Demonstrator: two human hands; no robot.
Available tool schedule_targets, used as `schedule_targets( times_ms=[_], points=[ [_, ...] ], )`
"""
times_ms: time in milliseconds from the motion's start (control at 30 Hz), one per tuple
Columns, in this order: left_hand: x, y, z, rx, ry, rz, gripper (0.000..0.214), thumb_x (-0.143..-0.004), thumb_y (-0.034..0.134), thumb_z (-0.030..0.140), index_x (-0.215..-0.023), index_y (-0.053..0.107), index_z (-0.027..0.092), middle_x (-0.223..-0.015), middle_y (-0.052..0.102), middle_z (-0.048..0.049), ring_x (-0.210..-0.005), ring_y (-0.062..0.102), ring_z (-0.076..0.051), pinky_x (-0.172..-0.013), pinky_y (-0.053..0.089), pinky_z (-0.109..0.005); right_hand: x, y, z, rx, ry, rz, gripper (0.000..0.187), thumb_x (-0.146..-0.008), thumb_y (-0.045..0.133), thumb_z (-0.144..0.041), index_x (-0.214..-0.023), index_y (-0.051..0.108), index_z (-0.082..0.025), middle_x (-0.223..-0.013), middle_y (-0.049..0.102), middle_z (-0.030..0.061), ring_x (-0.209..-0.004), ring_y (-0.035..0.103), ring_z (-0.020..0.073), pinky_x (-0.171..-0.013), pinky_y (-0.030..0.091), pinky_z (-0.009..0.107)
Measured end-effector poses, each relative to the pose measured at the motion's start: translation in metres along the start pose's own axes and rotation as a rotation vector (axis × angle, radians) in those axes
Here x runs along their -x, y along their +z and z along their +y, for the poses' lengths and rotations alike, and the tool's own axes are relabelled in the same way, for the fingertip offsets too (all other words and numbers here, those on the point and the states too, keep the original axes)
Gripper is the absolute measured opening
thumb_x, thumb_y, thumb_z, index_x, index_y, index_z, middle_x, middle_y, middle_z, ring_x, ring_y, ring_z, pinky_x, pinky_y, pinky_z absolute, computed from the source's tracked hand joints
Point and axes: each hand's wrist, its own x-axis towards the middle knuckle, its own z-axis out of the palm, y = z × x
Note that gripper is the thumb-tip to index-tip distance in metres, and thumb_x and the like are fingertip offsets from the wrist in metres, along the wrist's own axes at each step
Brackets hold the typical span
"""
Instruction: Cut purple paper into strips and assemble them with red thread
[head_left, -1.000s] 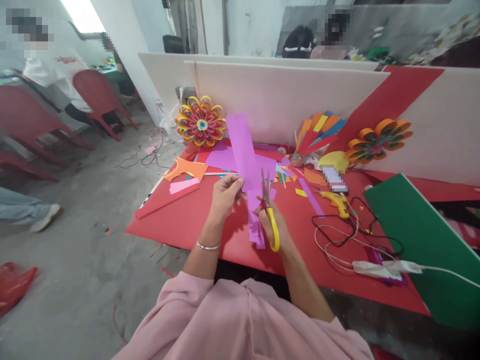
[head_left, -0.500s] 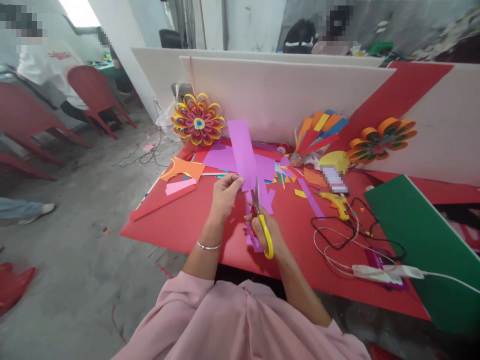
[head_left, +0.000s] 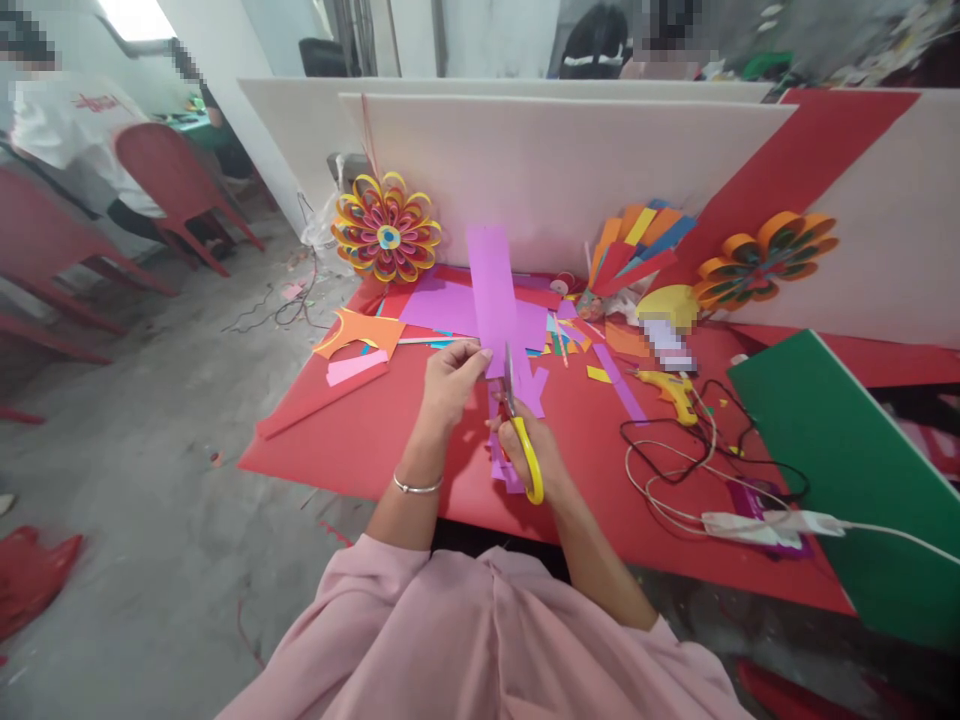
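Between its thumb and fingers my left hand (head_left: 454, 380) pinches the lower edge of a long purple paper strip (head_left: 491, 290), which stands up away from me. My right hand (head_left: 536, 445) is closed round the yellow handles of a pair of scissors (head_left: 529, 455). The scissor blades point forward at the strip's lower right edge; whether they are cutting into it I cannot tell. Beneath the hands lie several cut purple strips (head_left: 507, 470). Behind the strip, a larger purple sheet (head_left: 435, 308) rests on the red-covered table (head_left: 337, 430).
A looped paper flower (head_left: 386, 235) leans at the back left, an orange one (head_left: 765, 262) at the right. A yellow glue gun (head_left: 673, 396), tangled cables, a white power strip (head_left: 772, 526) and a green board (head_left: 862, 490) lie right. White boards (head_left: 570, 170) stand behind; people sit beyond.
The purple strip has turned more upright in my left hand. Both hands keep their grips, and the scissors have barely moved. The camera view has shifted slightly.
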Motion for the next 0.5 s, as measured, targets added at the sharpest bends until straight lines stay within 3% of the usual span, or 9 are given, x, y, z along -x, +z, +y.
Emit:
schedule_targets(
  times_ms=[200,500],
  points=[
    [0.0018,0.0,0.002,-0.017,0.02,-0.028,0.027,-0.072,0.081,0.034,-0.062,0.061,0.018,-0.062,0.051,0.0042,-0.058,0.042,-0.007,-0.057,0.038,-0.021,0.0,-0.0002,0.0047,0.007,-0.013,0.01,0.061,-0.1,0.054,-0.065,-0.145,0.063,-0.025,-0.091,0.072,0.0047,-0.075,0.065,0.0198,-0.07,0.052,0.032],
    [0.0026,0.0006,0.0032,-0.021,0.022,-0.03,0.029,-0.072,0.082,0.035,-0.062,0.061,0.019,-0.06,0.049,0.0046,-0.056,0.041,-0.007,-0.056,0.037,-0.022,0.0002,0.0015,0.007,-0.01,0.011,0.013,0.062,-0.101,0.054,-0.063,-0.147,0.062,-0.022,-0.094,0.072,0.0044,-0.076,0.065,0.0181,-0.072,0.054,0.032]
  ],
)
